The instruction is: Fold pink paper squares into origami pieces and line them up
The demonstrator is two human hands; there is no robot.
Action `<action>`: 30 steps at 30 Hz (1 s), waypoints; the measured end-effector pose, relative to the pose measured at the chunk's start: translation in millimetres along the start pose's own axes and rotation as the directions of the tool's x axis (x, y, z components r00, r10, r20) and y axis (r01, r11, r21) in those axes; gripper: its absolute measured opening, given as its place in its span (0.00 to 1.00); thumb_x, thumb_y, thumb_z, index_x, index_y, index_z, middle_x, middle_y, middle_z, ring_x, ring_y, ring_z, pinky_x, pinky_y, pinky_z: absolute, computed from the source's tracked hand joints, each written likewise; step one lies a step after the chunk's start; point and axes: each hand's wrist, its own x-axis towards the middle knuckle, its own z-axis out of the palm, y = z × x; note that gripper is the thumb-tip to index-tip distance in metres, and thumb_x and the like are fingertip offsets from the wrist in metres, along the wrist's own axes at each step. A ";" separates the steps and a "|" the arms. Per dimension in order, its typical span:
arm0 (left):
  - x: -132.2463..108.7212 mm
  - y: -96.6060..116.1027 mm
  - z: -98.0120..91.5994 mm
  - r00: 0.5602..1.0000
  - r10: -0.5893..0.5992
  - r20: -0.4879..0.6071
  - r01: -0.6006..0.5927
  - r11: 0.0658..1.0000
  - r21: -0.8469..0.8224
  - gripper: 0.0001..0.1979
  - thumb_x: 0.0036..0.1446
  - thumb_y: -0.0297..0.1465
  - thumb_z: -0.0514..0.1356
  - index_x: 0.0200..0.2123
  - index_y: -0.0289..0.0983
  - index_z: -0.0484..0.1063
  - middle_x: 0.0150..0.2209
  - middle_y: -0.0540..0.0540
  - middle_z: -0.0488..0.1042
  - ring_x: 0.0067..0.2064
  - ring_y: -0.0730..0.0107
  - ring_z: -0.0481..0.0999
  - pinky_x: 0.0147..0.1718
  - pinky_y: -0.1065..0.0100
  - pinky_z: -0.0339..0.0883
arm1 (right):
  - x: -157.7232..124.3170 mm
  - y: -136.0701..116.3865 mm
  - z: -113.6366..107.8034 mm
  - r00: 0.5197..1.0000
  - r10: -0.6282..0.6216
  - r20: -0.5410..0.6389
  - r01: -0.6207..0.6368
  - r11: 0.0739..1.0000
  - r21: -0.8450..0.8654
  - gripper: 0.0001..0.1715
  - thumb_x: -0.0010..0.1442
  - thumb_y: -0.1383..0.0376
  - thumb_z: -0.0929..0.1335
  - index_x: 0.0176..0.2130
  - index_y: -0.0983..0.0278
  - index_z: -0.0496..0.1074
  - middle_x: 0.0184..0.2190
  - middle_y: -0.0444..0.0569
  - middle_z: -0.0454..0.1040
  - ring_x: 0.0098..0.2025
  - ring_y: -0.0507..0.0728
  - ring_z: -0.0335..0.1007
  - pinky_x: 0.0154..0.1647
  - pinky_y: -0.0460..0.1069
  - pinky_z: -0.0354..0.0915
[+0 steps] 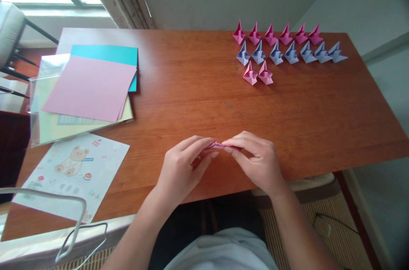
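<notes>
A small folded piece of pink paper (214, 145) is pinched between both my hands just above the wooden table (198, 91). My left hand (182, 168) grips its left end with thumb and fingers closed. The right end is pinched by my right hand (255, 157) in the same way. Most of the paper is hidden by my fingertips. At the far right of the table stand finished origami pieces in three rows: several dark pink ones (277, 35), several blue ones (291, 53) and two light pink ones (257, 74).
A stack of paper sheets lies at the left: a pink sheet (91, 87) over a teal one (105, 53), on a clear sleeve. A printed sheet with a bear (72, 168) lies nearer. A chair (12, 35) stands by the window. A metal wire frame (73, 227) is at the lower left.
</notes>
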 end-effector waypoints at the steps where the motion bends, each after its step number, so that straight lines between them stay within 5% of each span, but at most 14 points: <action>1: -0.7 -0.4 -0.2 1.000 0.002 -0.021 -0.002 1.000 -0.012 0.05 0.63 0.26 0.63 0.41 0.37 0.79 0.37 0.46 0.82 0.35 0.72 0.80 0.36 0.74 0.71 | -0.9 0.7 0.7 1.000 -0.002 -0.007 0.002 1.000 0.000 0.06 0.66 0.69 0.71 0.42 0.58 0.79 0.36 0.45 0.81 0.37 0.53 0.76 0.41 0.50 0.70; 8: 0.3 -4.7 -4.9 1.000 -0.004 -0.012 0.004 1.000 -0.004 0.05 0.62 0.24 0.63 0.37 0.39 0.80 0.30 0.50 0.79 0.29 0.76 0.77 0.29 0.76 0.67 | -1.7 2.6 6.1 1.000 0.023 0.020 -0.023 1.000 0.003 0.06 0.67 0.67 0.70 0.42 0.57 0.78 0.37 0.46 0.80 0.39 0.56 0.76 0.42 0.52 0.71; 12: 0.4 -9.3 -4.3 1.000 0.005 0.029 -0.007 0.999 0.038 0.05 0.63 0.24 0.63 0.39 0.38 0.79 0.33 0.48 0.81 0.33 0.73 0.79 0.33 0.74 0.71 | -0.6 5.3 7.1 1.000 -0.004 0.027 0.007 0.996 -0.090 0.07 0.68 0.68 0.69 0.41 0.57 0.78 0.38 0.47 0.79 0.42 0.56 0.74 0.45 0.53 0.70; 17: -1.5 -8.9 -2.8 0.995 0.085 -0.054 -0.082 0.995 0.058 0.06 0.64 0.26 0.63 0.43 0.39 0.78 0.40 0.44 0.80 0.41 0.68 0.79 0.41 0.69 0.73 | -1.1 9.4 7.6 0.998 -0.044 0.051 0.054 0.978 -0.204 0.07 0.68 0.68 0.68 0.42 0.57 0.78 0.36 0.48 0.78 0.40 0.57 0.72 0.44 0.54 0.70; 30: -3.4 -17.2 2.4 0.991 0.134 -0.007 -0.129 0.966 0.226 0.06 0.67 0.28 0.60 0.42 0.41 0.79 0.38 0.46 0.81 0.37 0.68 0.78 0.39 0.66 0.70 | -0.4 3.1 10.6 0.996 -0.056 0.066 0.071 0.965 -0.253 0.08 0.69 0.66 0.68 0.47 0.58 0.77 0.37 0.49 0.77 0.41 0.58 0.71 0.46 0.54 0.70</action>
